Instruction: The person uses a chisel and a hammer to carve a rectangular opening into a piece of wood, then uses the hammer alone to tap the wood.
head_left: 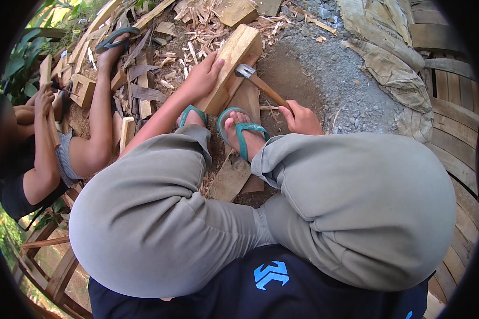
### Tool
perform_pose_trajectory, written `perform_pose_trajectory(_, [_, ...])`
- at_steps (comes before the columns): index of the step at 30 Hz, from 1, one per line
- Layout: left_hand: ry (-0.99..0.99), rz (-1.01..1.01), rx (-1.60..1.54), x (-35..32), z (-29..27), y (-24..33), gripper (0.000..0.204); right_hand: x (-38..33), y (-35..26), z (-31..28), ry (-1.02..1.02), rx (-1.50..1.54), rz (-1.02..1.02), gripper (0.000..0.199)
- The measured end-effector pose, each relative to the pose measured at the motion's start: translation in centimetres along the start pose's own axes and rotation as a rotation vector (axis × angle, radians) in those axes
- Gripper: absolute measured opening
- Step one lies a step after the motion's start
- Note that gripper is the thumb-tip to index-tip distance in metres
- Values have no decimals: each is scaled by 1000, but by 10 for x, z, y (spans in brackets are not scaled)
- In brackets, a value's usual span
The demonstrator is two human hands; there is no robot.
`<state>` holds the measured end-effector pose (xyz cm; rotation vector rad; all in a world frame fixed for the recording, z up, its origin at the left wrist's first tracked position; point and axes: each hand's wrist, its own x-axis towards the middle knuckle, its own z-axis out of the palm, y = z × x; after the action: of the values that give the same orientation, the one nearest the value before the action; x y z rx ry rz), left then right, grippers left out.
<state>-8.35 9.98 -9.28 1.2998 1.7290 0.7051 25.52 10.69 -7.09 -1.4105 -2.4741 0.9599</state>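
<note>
Fingers of the left hand [205,74] wrapped over the near edge of the wooden block [234,66], thumb on top, pinning it flat so it cannot skid or turn; fingers of the right hand [302,118] clenched round the far end of the hammer [261,85] handle, low down for swing and reach; metal head resting against the block's right edge, just beside the left thumb. Block lying slantwise across a flat board [234,170] on the ground, between and ahead of both feet in teal sandals [245,135], the right sandal standing on the board, probably to weigh it down. Knees in grey trousers [197,212] drawn up in a squat, keeping the work close. Wood chips [207,32] scattered beyond; grey sacking [388,58] lying on gravel to the right; another person [48,143] seated at left, handling a wood piece apart from this work.
</note>
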Motion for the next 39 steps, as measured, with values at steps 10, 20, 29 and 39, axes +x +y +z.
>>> perform_pose_trajectory(10, [-130, -1, 4, 7, -5, -6, 61, 3, 5, 8, -57, -122, 64, 26])
perform_pose_trajectory(20, [-169, 64, 77, -3, -10, -2, 56, -18, 11, 21, 42, -95, -14, 24])
perform_pose_trajectory(29, [-58, -29, -158, 16, -16, -45, 58, -18, 10, 18, 147, 101, 17, 27])
perform_pose_trajectory(39, [209, -38, -162, 2, 14, -30, 53, 30, -28, -38, -102, 312, 170, 32])
